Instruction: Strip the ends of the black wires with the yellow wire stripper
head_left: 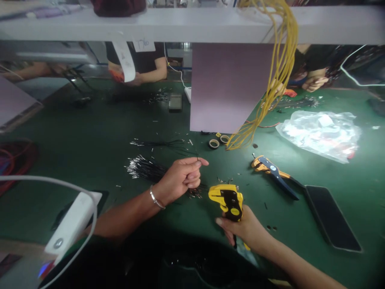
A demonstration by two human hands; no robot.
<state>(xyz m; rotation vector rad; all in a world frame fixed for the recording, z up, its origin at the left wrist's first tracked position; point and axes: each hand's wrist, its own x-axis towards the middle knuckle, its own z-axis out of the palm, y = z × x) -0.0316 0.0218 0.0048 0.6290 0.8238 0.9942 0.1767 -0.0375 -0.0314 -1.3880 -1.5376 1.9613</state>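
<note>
My left hand (185,174) is closed in a pinch on a thin black wire (196,154), whose end sticks up past the fingertips. Under and behind that hand lies a bundle of black wires (147,167) with bright metal terminals at its left end. My right hand (240,228) grips a yellow and black wire stripper (230,200) by its handles, jaws pointing up and left. The stripper is apart from the left hand. Small dark scraps (224,180) lie just above its head.
A second wire stripper (273,170), orange and blue, lies right beside a phone (332,216). Yellow cables (282,68) hang from the shelf (180,24) near tape rolls (213,144). A plastic bag (321,134) and a white power strip (73,222) flank the green table. Co-workers sit opposite.
</note>
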